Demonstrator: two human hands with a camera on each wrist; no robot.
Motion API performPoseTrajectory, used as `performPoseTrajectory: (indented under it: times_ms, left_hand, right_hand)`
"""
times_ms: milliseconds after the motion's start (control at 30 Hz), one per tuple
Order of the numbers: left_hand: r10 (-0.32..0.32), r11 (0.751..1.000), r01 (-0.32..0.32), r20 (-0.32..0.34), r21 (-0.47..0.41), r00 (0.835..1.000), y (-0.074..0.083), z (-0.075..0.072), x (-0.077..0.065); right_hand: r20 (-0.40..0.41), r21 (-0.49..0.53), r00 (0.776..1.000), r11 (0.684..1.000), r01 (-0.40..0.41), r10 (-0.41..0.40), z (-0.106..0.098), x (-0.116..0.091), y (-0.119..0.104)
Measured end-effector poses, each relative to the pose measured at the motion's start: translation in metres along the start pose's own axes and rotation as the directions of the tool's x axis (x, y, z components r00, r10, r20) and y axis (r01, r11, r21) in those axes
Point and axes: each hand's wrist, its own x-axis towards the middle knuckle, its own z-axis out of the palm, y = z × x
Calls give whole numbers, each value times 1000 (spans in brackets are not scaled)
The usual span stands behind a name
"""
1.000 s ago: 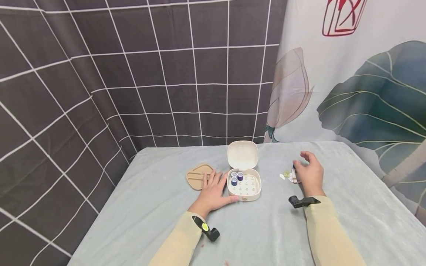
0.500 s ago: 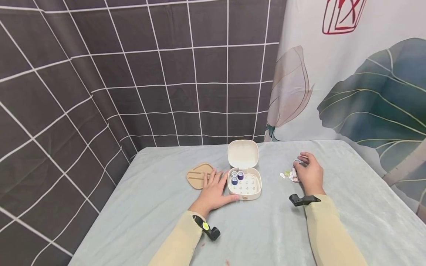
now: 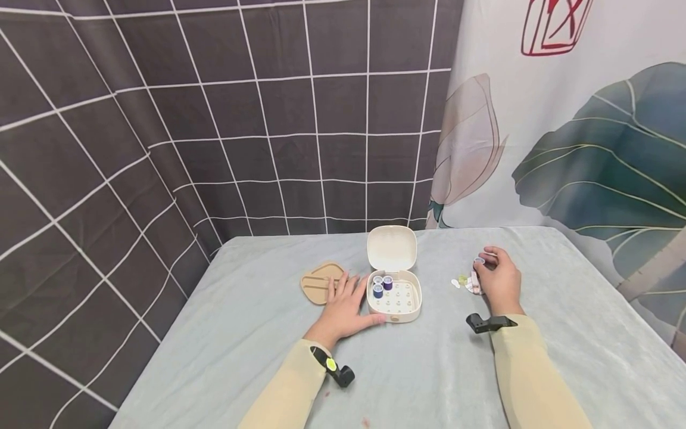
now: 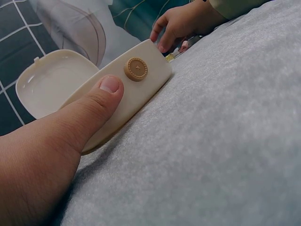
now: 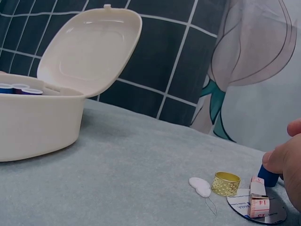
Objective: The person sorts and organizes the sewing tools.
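My left hand (image 3: 340,316) lies spread beside a white sewing box (image 3: 395,318). Its thumb rests straight along the front wall, below a tan button-shaped catch (image 4: 136,69) in the left wrist view; its fingertips reach over a tan tray (image 3: 312,287). Inside the box, three thread spools (image 3: 377,291) stand at the back left among bare pegs. Off to the right, my right hand (image 3: 501,287) pinches a blue thread spool (image 5: 267,177) between thumb and fingers, close to the cloth. Beside it, a folded tape measure (image 5: 259,207) sits on a round, flat disc (image 5: 240,207).
The box lid (image 3: 392,248) stands raised at the back. A gold thimble (image 5: 226,184) and a white needle threader (image 5: 201,186) lie left of the tape measure. Pale cloth (image 3: 439,381) covers the table, and a dark checked curtain (image 3: 278,137) hangs behind.
The spool at my right fingertips has turned so that its white-rimmed end shows on top. My left hand and the box have stayed put.
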Motion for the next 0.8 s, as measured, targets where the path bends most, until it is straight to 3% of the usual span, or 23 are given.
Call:
performPoseTrajectory:
  times_ms: [433, 800]
  left_hand:
    - [10, 1000, -10, -12, 14, 1000, 0, 1, 0]
    - [24, 1000, -25, -27, -9, 999, -2, 3, -1]
  right_hand:
    - [-21, 79, 1000, 997, 18, -16, -5, -4, -12]
    - [-54, 129, 990, 982, 136, -130, -6, -4, -31]
